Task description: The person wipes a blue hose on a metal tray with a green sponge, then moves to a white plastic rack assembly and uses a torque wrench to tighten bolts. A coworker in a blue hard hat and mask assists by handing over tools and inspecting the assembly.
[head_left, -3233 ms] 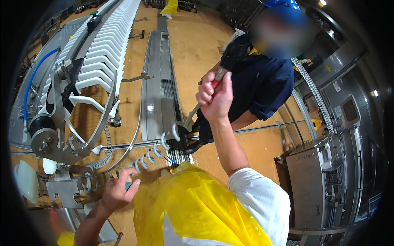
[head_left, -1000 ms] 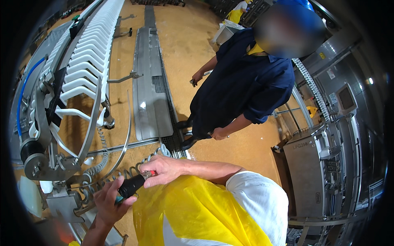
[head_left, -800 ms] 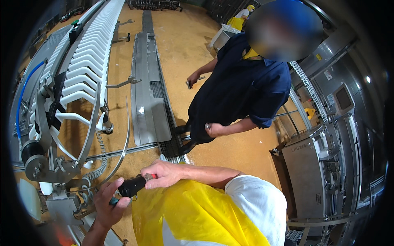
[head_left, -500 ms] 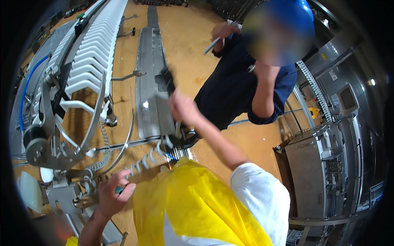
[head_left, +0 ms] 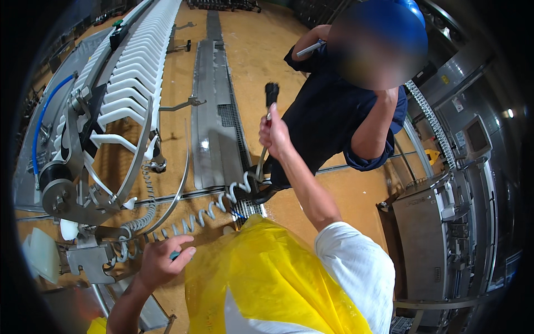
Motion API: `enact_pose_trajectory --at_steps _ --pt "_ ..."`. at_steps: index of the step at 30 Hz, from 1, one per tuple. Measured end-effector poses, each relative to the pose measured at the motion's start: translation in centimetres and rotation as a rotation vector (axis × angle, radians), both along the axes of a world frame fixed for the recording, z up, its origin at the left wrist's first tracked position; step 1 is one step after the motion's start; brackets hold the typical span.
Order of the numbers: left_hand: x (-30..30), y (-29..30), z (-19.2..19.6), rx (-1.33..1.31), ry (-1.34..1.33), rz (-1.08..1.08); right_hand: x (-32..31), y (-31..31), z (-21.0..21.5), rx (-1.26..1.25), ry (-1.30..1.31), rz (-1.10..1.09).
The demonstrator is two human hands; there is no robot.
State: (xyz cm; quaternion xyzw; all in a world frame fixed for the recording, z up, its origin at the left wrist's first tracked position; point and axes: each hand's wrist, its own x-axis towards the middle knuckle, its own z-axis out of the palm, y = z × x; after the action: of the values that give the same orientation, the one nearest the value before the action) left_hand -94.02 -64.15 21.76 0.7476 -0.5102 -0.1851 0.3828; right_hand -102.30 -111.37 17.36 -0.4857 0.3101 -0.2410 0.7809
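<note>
My right hand (head_left: 274, 132) is raised ahead of me, its fingers wrapped round a black cable connector (head_left: 271, 93) whose dark end points up. Below that fist a grey cable (head_left: 260, 162) hangs down and runs into a coiled grey cable (head_left: 208, 211), which stretches left toward the machine. At the lower left my left hand (head_left: 164, 263) is partly closed on a small green object (head_left: 174, 255); only a bit of it shows between thumb and fingers, so its kind is unclear.
A co-worker in dark blue clothing (head_left: 311, 122) stands just beyond my right hand, holding a silver pen-like object (head_left: 310, 48). On the left is a conveyor with white slats (head_left: 133, 83). A metal drain channel (head_left: 206, 122) crosses the floor; a steel cabinet (head_left: 414, 239) stands right.
My right hand has moved up and to the right with the connector, which now stands upright. The co-worker's pen-like object has risen. My left hand has barely shifted.
</note>
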Motion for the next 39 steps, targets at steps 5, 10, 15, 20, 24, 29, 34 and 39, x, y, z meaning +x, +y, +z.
enact_pose_trajectory --at_steps 5,10,15,20,24,29,34,39 --pt "0.5 0.3 -1.3 0.019 0.055 0.027 -1.8 7.4 -5.5 0.023 0.168 0.272" --pt "1.2 0.2 -2.0 -0.006 0.074 0.082 -2.5 15.1 -6.3 -0.317 0.119 0.671" --pt "0.6 -0.3 -0.1 -0.032 0.183 0.145 -3.0 20.3 -6.0 -0.570 0.129 0.947" --pt "1.1 -0.1 -1.8 -0.080 0.057 0.145 -3.9 22.4 -6.1 -0.587 0.008 1.105" --pt "1.2 -0.3 0.0 0.013 0.039 0.131 -3.9 22.5 -5.6 -0.606 0.012 1.097" --pt "1.1 -0.7 0.0 -0.064 -0.118 0.108 -3.8 22.2 -4.9 -0.656 -0.002 1.124" --pt "0.7 -0.2 0.0 -0.024 -0.091 0.101 -3.7 22.0 -4.6 -0.663 -0.015 1.108" --pt "0.9 0.1 0.0 -0.031 -0.111 0.080 -3.3 21.6 -4.9 -0.725 -0.079 1.088"
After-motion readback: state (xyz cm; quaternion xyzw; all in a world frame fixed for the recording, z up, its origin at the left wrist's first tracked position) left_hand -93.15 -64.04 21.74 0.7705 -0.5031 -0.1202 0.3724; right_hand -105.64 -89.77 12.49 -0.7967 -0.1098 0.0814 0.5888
